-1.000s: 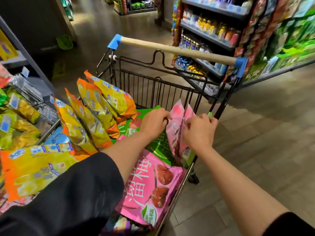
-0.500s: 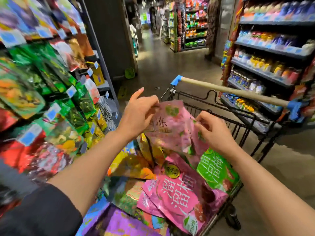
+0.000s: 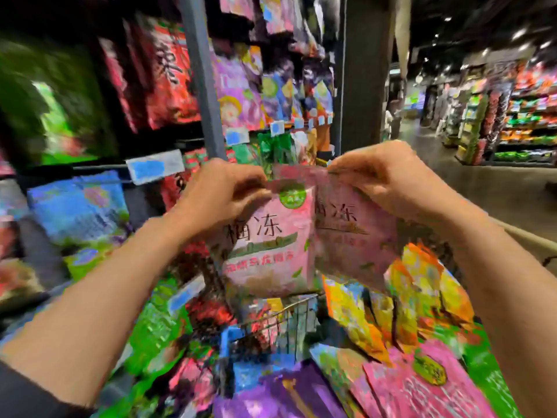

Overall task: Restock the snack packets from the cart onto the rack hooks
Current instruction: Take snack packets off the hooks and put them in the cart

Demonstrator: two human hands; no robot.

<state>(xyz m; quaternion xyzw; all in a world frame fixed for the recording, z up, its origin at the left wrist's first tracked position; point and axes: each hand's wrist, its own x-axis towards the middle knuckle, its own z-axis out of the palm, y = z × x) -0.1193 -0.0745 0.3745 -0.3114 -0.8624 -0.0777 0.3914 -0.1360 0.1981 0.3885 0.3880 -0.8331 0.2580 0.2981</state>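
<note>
Head view shows your left hand (image 3: 223, 197) pinching the top left corner of a pink packet (image 3: 271, 242), fingers curled over its upper edge, while your right hand (image 3: 388, 179) grips the top of a second pink packet (image 3: 352, 233) just beside it on the right. You hold both packets upright in front of you, their top edges level and their inner sides overlapping or touching; each hangs down from your fingers above the cart (image 3: 283, 315). A green round badge sits near the top of the left packet, and dark printed characters run across both. Below your hands, the cart's wire wall shows near the middle, and more packets lie inside it: orange and yellow ones (image 3: 401, 300) to the right, a large pink one (image 3: 422, 387) at the near right, and a purple one (image 3: 271, 393) at the near edge. The rack (image 3: 202, 79) stands on the left and beyond your hands, its grey upright post rising behind your left hand, with red, purple and green packets hanging on it and blue price tags (image 3: 150, 168) along its rails. Much of the left side is blurred. On the far right, an aisle with stocked shelves (image 3: 518, 122) stretches away.
</note>
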